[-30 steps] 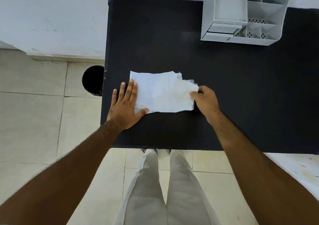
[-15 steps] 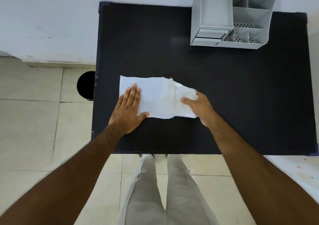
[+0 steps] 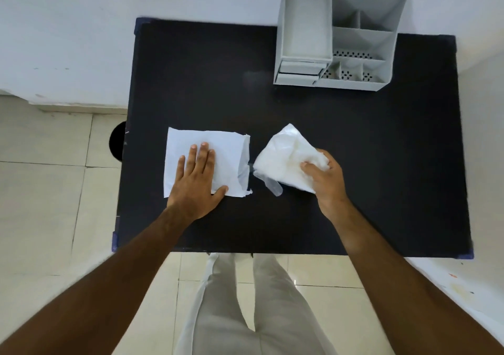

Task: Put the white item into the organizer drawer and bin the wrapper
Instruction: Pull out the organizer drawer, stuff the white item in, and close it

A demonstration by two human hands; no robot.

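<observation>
At the desk's [image 3: 300, 109] far right corner stands the grey organizer [image 3: 335, 38], its drawer [image 3: 298, 71] shut. Mid-desk, the left hand [image 3: 195, 183] lies flat, fingers released, on the emptied wrapper [image 3: 207, 161]; the right hand [image 3: 326, 177] grasps the white item [image 3: 286, 158]. Likely next: open the drawer.

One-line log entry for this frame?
left hand: flat on wrapper | right hand: holding white item, clear of wrapper | organizer drawers: shut
</observation>
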